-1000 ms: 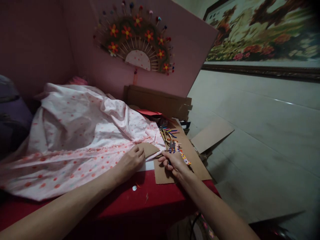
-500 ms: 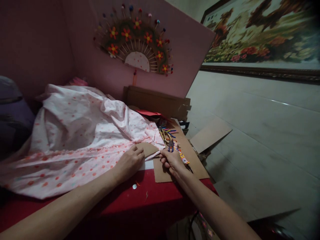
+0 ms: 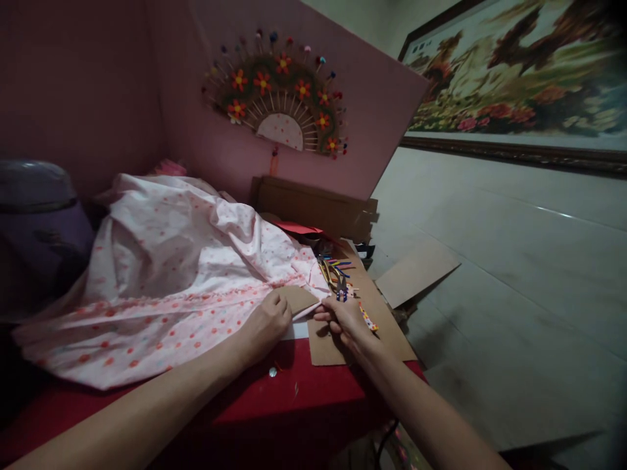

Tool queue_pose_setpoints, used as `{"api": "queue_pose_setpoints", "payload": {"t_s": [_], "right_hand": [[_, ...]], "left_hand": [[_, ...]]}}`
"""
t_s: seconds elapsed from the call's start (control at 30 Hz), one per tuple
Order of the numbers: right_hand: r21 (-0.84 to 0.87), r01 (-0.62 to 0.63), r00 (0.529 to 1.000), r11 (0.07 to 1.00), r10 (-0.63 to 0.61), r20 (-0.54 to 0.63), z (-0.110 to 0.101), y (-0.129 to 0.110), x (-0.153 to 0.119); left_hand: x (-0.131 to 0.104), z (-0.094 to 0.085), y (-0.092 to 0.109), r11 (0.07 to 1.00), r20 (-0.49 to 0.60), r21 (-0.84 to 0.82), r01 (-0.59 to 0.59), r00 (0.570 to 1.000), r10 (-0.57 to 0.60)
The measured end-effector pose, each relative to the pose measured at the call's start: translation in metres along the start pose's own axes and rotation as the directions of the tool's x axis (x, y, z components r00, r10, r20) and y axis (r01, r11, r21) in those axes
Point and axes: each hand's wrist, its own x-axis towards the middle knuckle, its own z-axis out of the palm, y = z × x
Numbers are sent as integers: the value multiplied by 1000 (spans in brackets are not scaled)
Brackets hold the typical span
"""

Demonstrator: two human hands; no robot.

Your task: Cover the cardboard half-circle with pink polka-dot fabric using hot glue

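Note:
White cloth with pink and orange dots [image 3: 166,261] lies bunched over the left of the table. My left hand [image 3: 272,320] has its fingers closed on a curved piece of brown cardboard [image 3: 298,298], which rests against the cloth. My right hand [image 3: 343,320] pinches the edge of the cloth at the right tip of that cardboard. Just beyond the right fingers lie small dark-handled snips [image 3: 341,289] and gold-handled scissors [image 3: 329,273]. Under my right hand is a flat cardboard sheet [image 3: 386,326].
The table has a red cover [image 3: 294,391] with a small round silvery disc [image 3: 273,372] on it. Pens [image 3: 340,263] lie behind the scissors. A decorated fan [image 3: 281,98] is on the pink board at the back. A purple container [image 3: 44,228] stands at left.
The whole view has shifted, so things appear slightly lower and further right. Both hands keep their hold, and a folded cloth edge now shows more clearly between them.

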Motion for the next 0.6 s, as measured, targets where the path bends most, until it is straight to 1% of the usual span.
{"api": "queue_pose_setpoints", "payload": {"t_s": [0.07,0.17,0.23,0.3,0.37,0.5,0.6], "right_hand": [[-5,-39,999,999,39,21,-2,1,0],[-9,-76,995,997,76,57,-6,2,2],[-19,-88,992,996,89,85,-8,2,4],[-35,-88,991,995,91,103,-8,1,8],[-44,-73,992,996,77,98,-7,0,10],[-43,-15,998,999,18,55,-4,1,10],[-46,18,999,999,-16,29,-2,1,7]], "left_hand": [[-1,3,2,1000,13,19,-7,1000,6],[-2,6,3,1000,4,9,22,1000,-22],[-2,8,3,1000,-6,-12,29,1000,-29],[-3,7,2,999,-11,-35,12,1000,-13],[-3,7,1,997,-31,-80,5,999,-8],[-6,6,1,977,-91,-210,44,994,-64],[-7,5,1,968,-93,-242,61,992,-86]]}}
